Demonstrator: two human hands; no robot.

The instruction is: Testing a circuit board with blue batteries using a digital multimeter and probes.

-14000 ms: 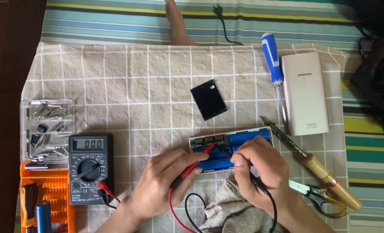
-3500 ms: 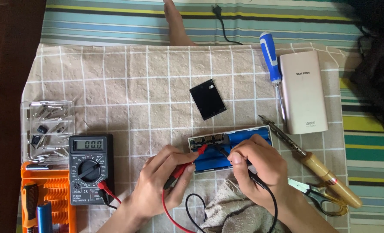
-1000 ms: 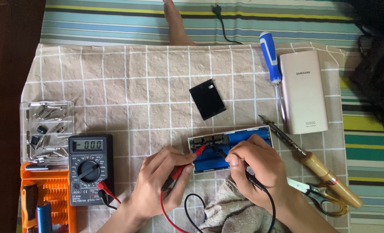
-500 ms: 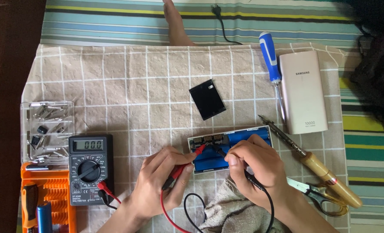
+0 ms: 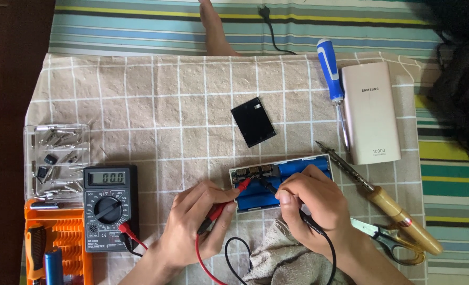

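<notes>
An opened power bank [image 5: 298, 170] with blue cells and a small circuit board lies on the checked cloth. My left hand [image 5: 195, 224] grips the red probe [image 5: 229, 200], whose tip touches the board at the tray's left end. My right hand [image 5: 316, 203] holds the black probe [image 5: 269, 186], its tip on the same end near the cells. Both leads run back to the black multimeter [image 5: 109, 206] at the left, which shows a lit display.
A black flat cover [image 5: 253, 121] lies above the tray. A blue screwdriver [image 5: 333, 84] and a pink power bank [image 5: 370, 112] are at right, with a wooden-handled soldering iron [image 5: 387, 207] and scissors [image 5: 387, 240]. Clear parts box [image 5: 55, 158] and orange bit case [image 5: 55, 245] at left.
Both hands stay on the probes at the tray's left end with only slight shifts of the fingers. The multimeter and the tools have not moved.
</notes>
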